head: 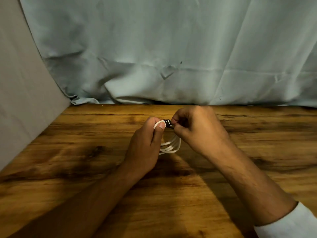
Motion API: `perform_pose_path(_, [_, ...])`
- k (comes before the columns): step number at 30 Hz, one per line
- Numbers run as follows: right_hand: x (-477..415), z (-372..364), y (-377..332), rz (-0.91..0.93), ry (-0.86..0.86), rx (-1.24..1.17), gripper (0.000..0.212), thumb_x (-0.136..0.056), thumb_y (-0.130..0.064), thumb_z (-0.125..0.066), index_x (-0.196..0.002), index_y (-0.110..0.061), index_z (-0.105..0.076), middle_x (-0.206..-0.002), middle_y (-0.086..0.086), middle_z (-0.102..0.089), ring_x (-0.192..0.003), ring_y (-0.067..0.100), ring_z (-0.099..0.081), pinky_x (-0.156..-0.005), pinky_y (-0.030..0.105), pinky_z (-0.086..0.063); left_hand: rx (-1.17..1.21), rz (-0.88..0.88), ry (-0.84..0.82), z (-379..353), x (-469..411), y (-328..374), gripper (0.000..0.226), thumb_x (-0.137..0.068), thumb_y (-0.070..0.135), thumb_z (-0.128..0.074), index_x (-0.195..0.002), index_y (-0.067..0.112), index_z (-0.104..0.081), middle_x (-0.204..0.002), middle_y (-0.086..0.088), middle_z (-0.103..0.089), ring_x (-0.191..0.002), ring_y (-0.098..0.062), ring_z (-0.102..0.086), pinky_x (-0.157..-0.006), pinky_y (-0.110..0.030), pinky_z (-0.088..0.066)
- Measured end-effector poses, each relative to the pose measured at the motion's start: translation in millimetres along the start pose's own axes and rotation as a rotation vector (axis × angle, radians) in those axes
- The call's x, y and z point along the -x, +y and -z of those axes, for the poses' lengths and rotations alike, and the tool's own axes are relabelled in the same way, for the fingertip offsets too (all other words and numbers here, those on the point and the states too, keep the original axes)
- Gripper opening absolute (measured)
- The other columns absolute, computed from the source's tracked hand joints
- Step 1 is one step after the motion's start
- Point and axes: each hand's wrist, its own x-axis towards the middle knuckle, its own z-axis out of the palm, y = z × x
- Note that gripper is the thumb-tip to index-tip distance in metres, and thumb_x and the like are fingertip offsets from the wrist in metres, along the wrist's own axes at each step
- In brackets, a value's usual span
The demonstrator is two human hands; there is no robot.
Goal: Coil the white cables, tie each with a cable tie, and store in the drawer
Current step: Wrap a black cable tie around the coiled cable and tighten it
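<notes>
A white cable [172, 146] is coiled into several loops and held just above the wooden table [85, 160], near its far edge. My left hand [145, 145] pinches the top of the coil between thumb and fingers. A black cable tie [167, 123] is wound around the coil's top in several turns. My right hand [197, 129] grips the tie's end right beside the left thumb. The lower loops hang between both hands. No drawer is in view.
A pale blue cloth [171, 48] hangs as a backdrop along the table's far edge. A grey panel [20, 91] slants down at the left. A white sleeve [289, 224] shows at my right forearm.
</notes>
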Motion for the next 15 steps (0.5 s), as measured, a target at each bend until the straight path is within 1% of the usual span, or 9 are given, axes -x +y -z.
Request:
perform_pose_path(4, [0.8, 1.8, -5.4, 0.02, 0.0, 0.077, 0.01, -0.085, -0.02, -0.071, -0.092, -0.022, -0.077, -0.08, 0.0, -0.074, -0.078, 0.022, -0.069, -0.069, 0.038, -0.056, 0.032, 0.015, 0.013, -1.1, 0.3, 0.6, 0.027, -0.104, 0.04, -0.039, -0.091, 0.022, -0.055, -0.068, 0.009, -0.053, -0.062, -0.006, -0.05, -0.061, -0.039, -0.042])
perform_pose_path(9, [1.0, -1.1, -7.5, 0.027, 0.003, 0.152, 0.013, -0.083, -0.023, -0.068, -0.094, -0.021, -0.075, -0.084, 0.002, -0.073, -0.083, 0.028, -0.069, -0.071, 0.04, -0.057, 0.055, 0.044, 0.009, -1.2, -0.8, -2.2, 0.027, -0.105, 0.04, -0.04, -0.091, 0.023, -0.055, -0.069, 0.007, -0.054, -0.062, -0.005, -0.05, -0.059, -0.035, -0.039])
perform_pose_path(12, [1.0, -1.8, -5.4, 0.013, 0.019, 0.132, 0.011, -0.083, -0.023, -0.069, -0.092, -0.022, -0.076, -0.082, 0.002, -0.073, -0.081, 0.026, -0.069, -0.07, 0.04, -0.057, 0.047, 0.037, 0.004, -0.7, -0.1, -1.0, 0.024, -0.106, 0.039, -0.04, -0.09, 0.026, -0.053, -0.068, 0.008, -0.053, -0.061, -0.006, -0.05, -0.059, -0.035, -0.04])
perform_pose_path(15, [1.3, -3.3, -3.7, 0.004, 0.035, 0.023, 0.006, -0.084, -0.02, -0.073, -0.088, -0.021, -0.077, -0.076, -0.002, -0.073, -0.074, 0.017, -0.069, -0.067, 0.037, -0.057, 0.043, 0.012, -0.007, -0.1, 0.7, 1.2, 0.024, -0.108, 0.034, -0.042, -0.092, 0.023, -0.055, -0.069, 0.011, -0.053, -0.063, -0.005, -0.051, -0.059, -0.033, -0.04])
